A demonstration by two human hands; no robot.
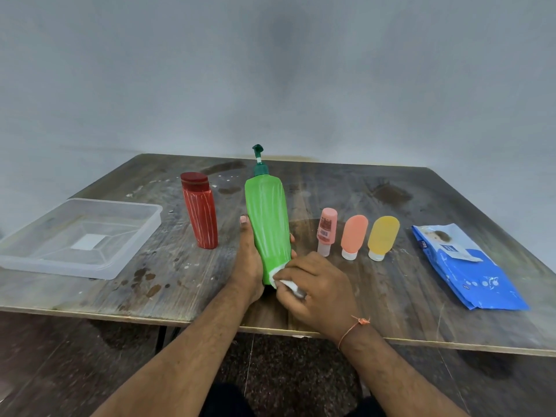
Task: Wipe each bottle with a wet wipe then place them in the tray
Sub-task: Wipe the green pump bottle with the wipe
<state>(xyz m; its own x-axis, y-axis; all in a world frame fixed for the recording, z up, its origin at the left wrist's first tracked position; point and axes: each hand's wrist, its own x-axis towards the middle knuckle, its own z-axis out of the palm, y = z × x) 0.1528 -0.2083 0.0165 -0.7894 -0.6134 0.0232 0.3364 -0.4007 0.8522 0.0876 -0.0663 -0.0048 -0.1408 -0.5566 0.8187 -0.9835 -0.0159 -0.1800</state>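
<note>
My left hand (247, 260) grips the lower part of a tall green pump bottle (266, 218), held upright near the table's front middle. My right hand (316, 284) pinches a white wet wipe (287, 282) against the bottle's base. A red bottle (201, 210) stands to the left. To the right stand a small pink bottle (326, 231), an orange tube (353, 234) and a yellow tube (382, 236), all cap down. The clear plastic tray (126, 257) sits at the far left with nothing in it.
A blue pack of wet wipes (469, 275) lies at the right of the worn wooden table (391, 311). Dark stains mark the tabletop. The table's front edge runs just under my forearms.
</note>
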